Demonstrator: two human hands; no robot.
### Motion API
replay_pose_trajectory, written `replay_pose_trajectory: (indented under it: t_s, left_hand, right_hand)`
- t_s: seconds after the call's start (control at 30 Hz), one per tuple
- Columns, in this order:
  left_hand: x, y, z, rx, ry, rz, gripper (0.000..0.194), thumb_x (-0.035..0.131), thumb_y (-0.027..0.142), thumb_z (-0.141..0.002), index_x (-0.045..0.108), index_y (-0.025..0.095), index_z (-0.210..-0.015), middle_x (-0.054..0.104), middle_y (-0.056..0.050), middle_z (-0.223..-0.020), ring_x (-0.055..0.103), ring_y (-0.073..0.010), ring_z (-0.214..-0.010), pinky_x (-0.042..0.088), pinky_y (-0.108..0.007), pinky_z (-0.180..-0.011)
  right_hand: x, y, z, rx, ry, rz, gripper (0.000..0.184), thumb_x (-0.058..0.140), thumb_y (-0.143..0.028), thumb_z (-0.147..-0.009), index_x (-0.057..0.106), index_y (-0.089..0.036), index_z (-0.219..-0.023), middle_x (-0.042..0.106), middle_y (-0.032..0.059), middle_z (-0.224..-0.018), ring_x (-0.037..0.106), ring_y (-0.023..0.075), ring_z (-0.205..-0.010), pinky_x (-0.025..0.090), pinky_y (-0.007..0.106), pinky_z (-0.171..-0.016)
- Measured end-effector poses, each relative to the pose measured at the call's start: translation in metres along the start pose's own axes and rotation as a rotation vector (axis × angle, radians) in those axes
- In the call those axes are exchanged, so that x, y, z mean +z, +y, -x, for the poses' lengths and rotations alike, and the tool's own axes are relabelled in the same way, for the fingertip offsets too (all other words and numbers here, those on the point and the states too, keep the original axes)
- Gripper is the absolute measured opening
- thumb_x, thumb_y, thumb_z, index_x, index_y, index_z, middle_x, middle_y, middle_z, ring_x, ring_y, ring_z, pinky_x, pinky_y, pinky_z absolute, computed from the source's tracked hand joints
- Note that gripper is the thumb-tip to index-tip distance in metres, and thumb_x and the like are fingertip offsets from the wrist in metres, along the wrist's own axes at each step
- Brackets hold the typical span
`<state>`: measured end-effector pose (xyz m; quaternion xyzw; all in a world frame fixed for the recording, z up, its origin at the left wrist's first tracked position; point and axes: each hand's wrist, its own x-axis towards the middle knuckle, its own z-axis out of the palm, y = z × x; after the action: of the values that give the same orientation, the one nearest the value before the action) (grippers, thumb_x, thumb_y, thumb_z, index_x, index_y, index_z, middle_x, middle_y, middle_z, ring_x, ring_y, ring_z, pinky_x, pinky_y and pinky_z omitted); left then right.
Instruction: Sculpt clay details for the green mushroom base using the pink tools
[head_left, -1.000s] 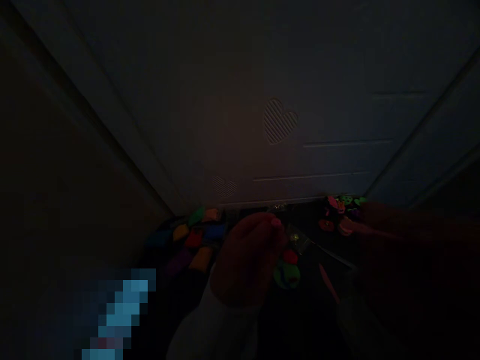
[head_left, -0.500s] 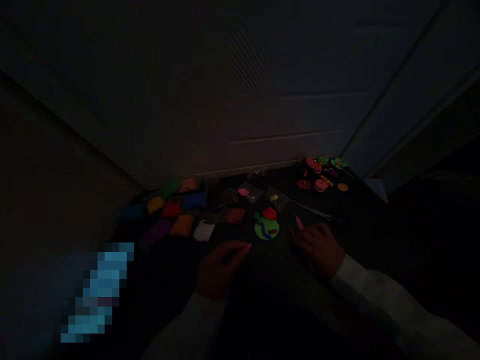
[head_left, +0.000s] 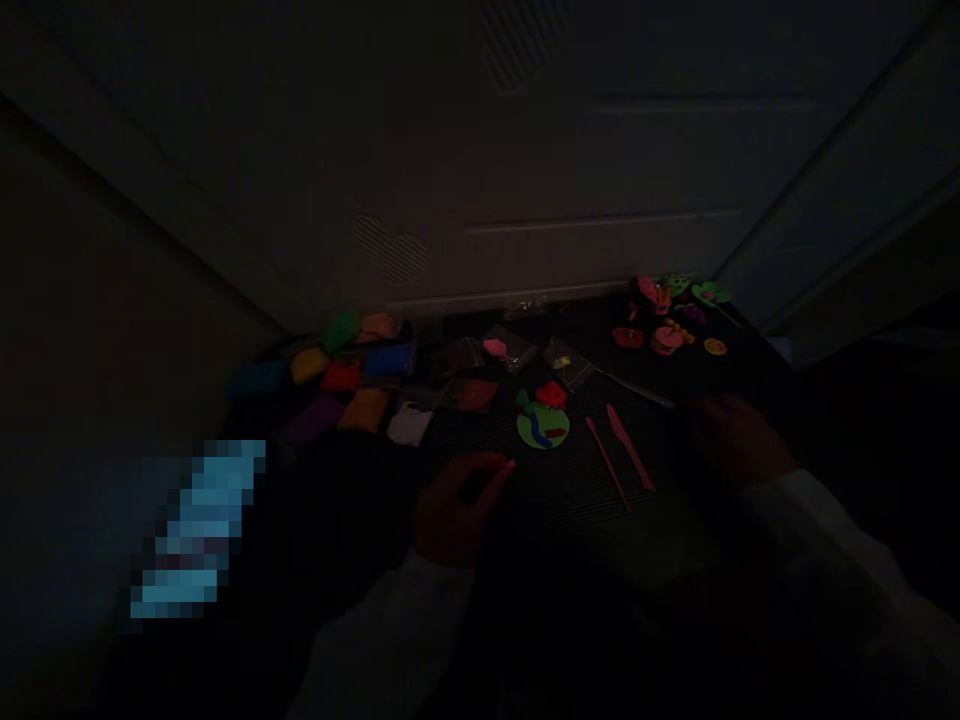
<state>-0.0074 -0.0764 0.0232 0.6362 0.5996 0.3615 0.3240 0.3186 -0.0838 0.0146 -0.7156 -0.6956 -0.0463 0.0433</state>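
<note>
My left hand (head_left: 454, 508) is closed in a pinch, with a tiny pink piece of clay (head_left: 511, 465) at its fingertips. Just beyond it lies a round green clay disc (head_left: 531, 436) bearing a blue strip, a brown bit and darker green and red shapes at its far edge. My right hand (head_left: 739, 440) is at the handle end of the scissors (head_left: 637, 388), whose pale blades point left. Its fingers are too dark to make out. Between the hands, a thin pink modelling stick (head_left: 607, 462) and a pink plastic knife (head_left: 630, 448) rest on the dark table.
Several coloured clay packs (head_left: 364, 410) are grouped on the left. Small clear bags (head_left: 574, 365) lie along the back, one with a pink piece (head_left: 495, 348). Finished-looking clay figures (head_left: 666, 340) stand at the back right, against a panelled wall (head_left: 600, 180).
My right hand has moved right, off the pink stick and knife, to the scissors' handle end. The left hand keeps its pinch. The view has tilted down a little.
</note>
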Motion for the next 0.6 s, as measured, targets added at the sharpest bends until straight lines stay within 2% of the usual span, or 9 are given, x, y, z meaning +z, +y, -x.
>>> replay_pose_trajectory:
  t_s: [0.1,0.3,0.4,0.47,0.6]
  left_hand:
    - [-0.003,0.004,-0.001,-0.047,0.009,0.044,0.016,0.062,0.033,-0.064,0.061,0.021,-0.075,0.064,0.002,-0.076,0.059,-0.0116,-0.070,0.048,-0.023,-0.067]
    - [-0.012,0.020,0.001,-0.151,-0.001,0.177,0.014,0.064,0.030,-0.062,0.061,0.021,-0.073,0.064,0.001,-0.076,0.060,-0.0124,-0.072,0.047,-0.022,-0.067]
    - [-0.018,0.029,0.005,-0.219,0.014,0.314,0.011,0.066,0.025,-0.060,0.062,0.021,-0.069,0.065,0.002,-0.073,0.059,-0.0114,-0.070,0.047,-0.020,-0.065]
    - [-0.021,0.034,0.006,-0.294,0.001,0.449,0.011,0.068,0.021,-0.057,0.063,0.020,-0.067,0.065,0.001,-0.070,0.059,-0.0111,-0.068,0.047,-0.019,-0.063]
    - [-0.022,0.040,0.003,-0.496,-0.029,0.857,0.019,0.073,0.015,-0.049,0.062,0.017,-0.065,0.064,0.002,-0.064,0.059,-0.0088,-0.063,0.046,-0.015,-0.058]
  right_hand:
    - [-0.003,0.016,0.004,-0.028,-0.119,-0.038,0.036,0.043,-0.021,-0.074,0.051,-0.016,-0.109,0.051,0.0092,-0.101,0.051,0.0196,-0.088,0.043,0.032,-0.078]
    - [-0.017,0.042,0.023,-0.009,-0.446,-0.121,0.042,0.036,-0.034,-0.079,0.042,-0.021,-0.118,0.048,0.0075,-0.114,0.052,0.0196,-0.096,0.045,0.030,-0.079]
    - [-0.022,0.051,0.039,0.035,-0.486,-0.154,0.048,0.041,-0.037,-0.073,0.046,-0.018,-0.116,0.049,0.0104,-0.112,0.052,0.0229,-0.096,0.046,0.034,-0.079]
    - [-0.024,0.056,0.051,0.068,-0.488,-0.228,0.046,0.044,-0.037,-0.069,0.050,-0.020,-0.111,0.051,0.0091,-0.111,0.052,0.0235,-0.096,0.046,0.035,-0.079]
    - [-0.033,0.058,0.069,0.155,-0.515,-0.443,0.040,0.046,-0.037,-0.071,0.046,-0.028,-0.110,0.052,0.0033,-0.110,0.053,0.0188,-0.095,0.048,0.028,-0.079]
